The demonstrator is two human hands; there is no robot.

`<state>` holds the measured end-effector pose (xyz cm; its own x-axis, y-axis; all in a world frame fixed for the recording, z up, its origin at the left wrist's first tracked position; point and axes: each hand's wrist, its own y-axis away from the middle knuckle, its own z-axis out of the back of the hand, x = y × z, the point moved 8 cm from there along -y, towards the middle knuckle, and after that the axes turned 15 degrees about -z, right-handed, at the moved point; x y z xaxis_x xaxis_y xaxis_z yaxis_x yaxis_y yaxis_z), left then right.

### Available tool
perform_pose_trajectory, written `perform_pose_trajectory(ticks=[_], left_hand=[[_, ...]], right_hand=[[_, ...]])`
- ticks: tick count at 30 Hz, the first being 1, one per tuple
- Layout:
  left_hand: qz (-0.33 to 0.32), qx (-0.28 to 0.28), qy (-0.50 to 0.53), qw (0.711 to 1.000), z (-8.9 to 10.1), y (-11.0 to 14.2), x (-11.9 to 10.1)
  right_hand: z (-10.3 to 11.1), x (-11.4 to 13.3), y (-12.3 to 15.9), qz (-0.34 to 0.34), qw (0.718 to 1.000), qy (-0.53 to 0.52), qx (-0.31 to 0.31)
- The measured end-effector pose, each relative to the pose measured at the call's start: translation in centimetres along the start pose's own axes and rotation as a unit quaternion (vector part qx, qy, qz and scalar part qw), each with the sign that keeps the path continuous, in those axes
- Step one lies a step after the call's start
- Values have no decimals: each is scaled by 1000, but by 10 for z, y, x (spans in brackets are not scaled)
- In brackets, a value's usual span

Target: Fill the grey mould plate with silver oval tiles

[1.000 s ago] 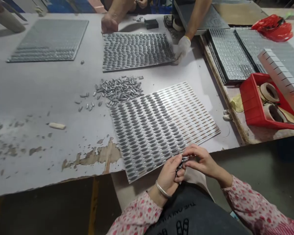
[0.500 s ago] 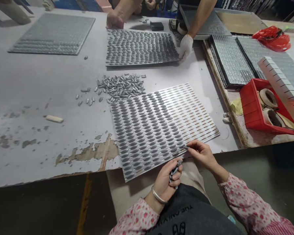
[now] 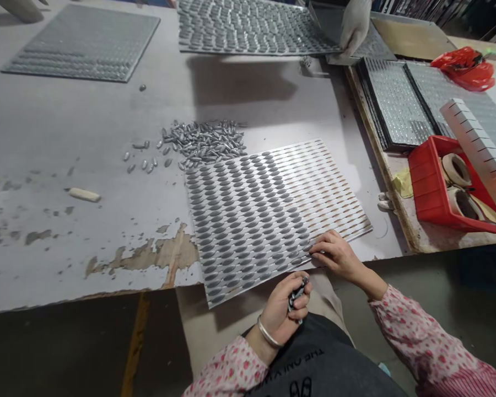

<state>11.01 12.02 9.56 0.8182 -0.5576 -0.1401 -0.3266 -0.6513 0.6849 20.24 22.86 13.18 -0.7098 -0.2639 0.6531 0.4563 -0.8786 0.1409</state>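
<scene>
My left hand (image 3: 281, 309) is curled around several small grey oval pieces (image 3: 299, 293), just off the table's front edge. A light panel (image 3: 329, 196) with slotted rows lies askew on the table, its near corner jutting past the edge. Dark grey ovals fill its left part in rows; the right part shows bare slots with brownish marks. At the panel's near edge, by the end of the filled rows, the fingertips of my right hand (image 3: 337, 256) are pinched on a small grey oval piece, mostly hidden by the fingers. Behind the panel lies a pile of loose grey ovals (image 3: 209, 140).
Across the table a co-worker's gloved hand (image 3: 354, 27) holds up another filled panel (image 3: 248, 27). A grey panel (image 3: 86, 41) lies far left, a pale stick (image 3: 84, 194) nearer. At right are stacked panels (image 3: 397, 105), a red bin (image 3: 434, 187) with rolls and a red bag (image 3: 465, 69).
The co-worker's panel has risen off the table and shifted away. My right fingertips have moved slightly left and down onto the panel's edge. My left hand keeps its pieces.
</scene>
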Motion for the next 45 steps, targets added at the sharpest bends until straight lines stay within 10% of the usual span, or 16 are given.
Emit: perform_pose_trajectory(ticks=[5,11,17,21,30,45], left_hand=[[-24,-10,-31,999,-6,-2,-6],[-53,2,-77,996,-10,-11,-7],[-43,6,-47,998,-9,-14,-6],[-6,-21,17,1000,-10,-11,-3],[-28,-30,-1,999,-2,-11,1],[-64,-32,-37,997,-12,-15,-5]], right_hand=[[10,8,2,-11,998,-52,-37],[7,32,18,-12,979,-196,58],[18,-11,15,-152,932,-330,-13],[25,-37,13,-218,944,-240,-58],[21,-18,6,-141,984,46,-99],[15,-17,-8,14,997,82,-7]])
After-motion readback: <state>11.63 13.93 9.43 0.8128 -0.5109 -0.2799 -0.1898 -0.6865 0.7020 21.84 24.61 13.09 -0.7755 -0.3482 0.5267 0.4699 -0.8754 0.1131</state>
